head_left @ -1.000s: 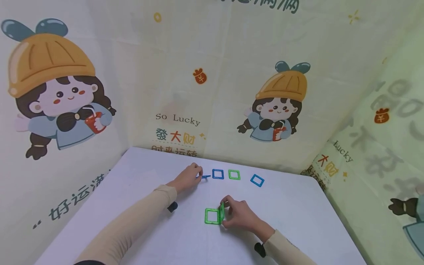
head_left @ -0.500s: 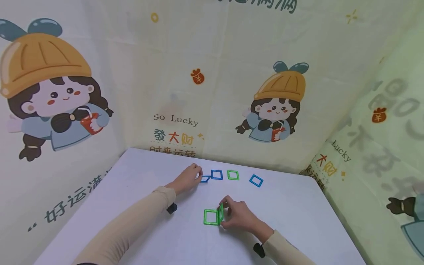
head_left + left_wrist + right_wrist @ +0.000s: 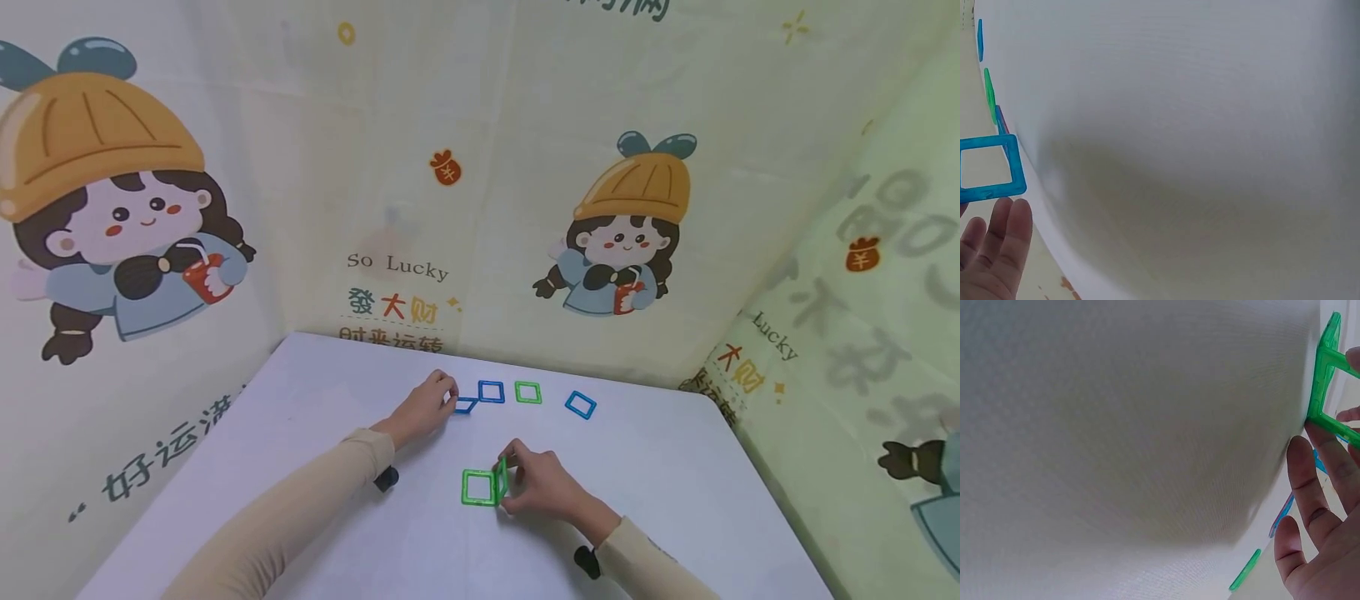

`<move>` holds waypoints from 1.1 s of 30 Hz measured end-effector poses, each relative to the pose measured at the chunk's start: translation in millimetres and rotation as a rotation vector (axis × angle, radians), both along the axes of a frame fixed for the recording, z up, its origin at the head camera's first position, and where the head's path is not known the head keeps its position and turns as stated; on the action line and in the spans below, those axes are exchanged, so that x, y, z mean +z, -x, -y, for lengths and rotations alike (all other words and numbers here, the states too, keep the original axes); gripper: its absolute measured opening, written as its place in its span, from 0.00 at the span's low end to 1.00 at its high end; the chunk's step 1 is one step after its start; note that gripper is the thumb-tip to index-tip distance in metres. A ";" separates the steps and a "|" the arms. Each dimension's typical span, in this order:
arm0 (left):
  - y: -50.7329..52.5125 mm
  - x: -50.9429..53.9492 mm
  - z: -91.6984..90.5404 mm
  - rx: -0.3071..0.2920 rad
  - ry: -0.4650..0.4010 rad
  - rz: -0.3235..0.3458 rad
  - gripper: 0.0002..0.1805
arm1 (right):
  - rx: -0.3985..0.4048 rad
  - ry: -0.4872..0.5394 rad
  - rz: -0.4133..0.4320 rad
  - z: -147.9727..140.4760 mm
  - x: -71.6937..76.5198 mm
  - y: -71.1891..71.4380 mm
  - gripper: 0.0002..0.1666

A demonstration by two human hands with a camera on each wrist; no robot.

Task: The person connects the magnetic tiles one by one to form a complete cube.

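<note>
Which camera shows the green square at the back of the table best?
The head view, because all four sides of the green square show, with nothing in front. Both wrist views show it just as a thin green strip, seen nearly edge-on.

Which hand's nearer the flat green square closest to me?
Right. The right hand is just right of the flat green square; the left hand is farther back and to its left.
</note>
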State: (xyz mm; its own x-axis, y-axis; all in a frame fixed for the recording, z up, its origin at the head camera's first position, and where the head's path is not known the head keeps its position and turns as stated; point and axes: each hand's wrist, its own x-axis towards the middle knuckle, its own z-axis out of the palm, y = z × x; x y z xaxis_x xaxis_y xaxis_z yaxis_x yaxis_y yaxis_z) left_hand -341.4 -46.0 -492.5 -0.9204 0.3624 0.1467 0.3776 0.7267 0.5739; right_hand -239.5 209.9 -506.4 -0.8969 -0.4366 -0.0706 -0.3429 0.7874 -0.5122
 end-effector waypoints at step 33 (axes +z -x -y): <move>-22.6 -5.4 -3.7 -0.066 -0.050 0.018 0.04 | -0.037 -0.054 -0.022 4.7 0.4 -2.8 0.32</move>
